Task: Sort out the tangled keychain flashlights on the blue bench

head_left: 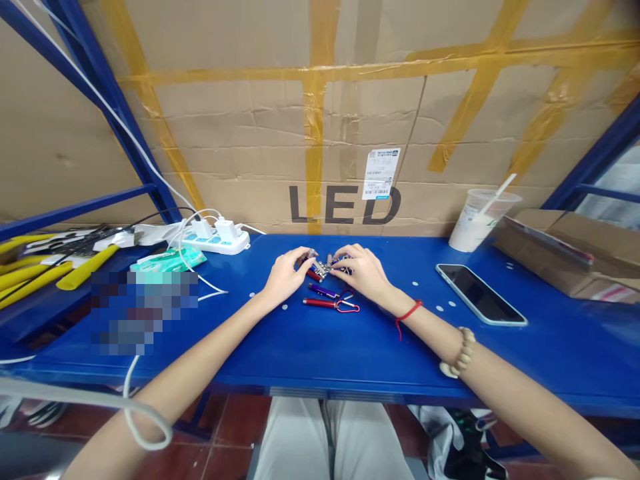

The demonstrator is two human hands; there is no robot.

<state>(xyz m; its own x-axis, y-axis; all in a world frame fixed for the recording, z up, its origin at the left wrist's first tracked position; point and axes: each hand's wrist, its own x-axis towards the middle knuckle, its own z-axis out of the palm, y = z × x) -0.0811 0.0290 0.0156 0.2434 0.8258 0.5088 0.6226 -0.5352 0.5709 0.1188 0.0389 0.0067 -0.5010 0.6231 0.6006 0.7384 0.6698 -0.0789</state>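
On the blue table, a small pile of keychain flashlights point(327, 265) with silver ends lies between my hands. My left hand point(287, 273) is closed at the pile's left side, thumb and fingers round a small flashlight whose silver end point(313, 253) shows. From the right, my right hand point(364, 270) reaches in with fingers bent in a pinch; what they hold is hidden. Nearer to me lies a red flashlight point(320, 303) with a red carabiner clip point(349, 307). Just beyond it is a purple flashlight point(323, 291), its clip end below my right hand.
A phone point(481, 295), a plastic cup with a straw point(475, 230) and an open cardboard box point(560, 257) are at right. At left are a power strip point(235, 245), a tissue pack point(167, 259), yellow-handled tools point(90, 267) and a white cable point(145, 427). Cardboard point(250, 153) stands behind.
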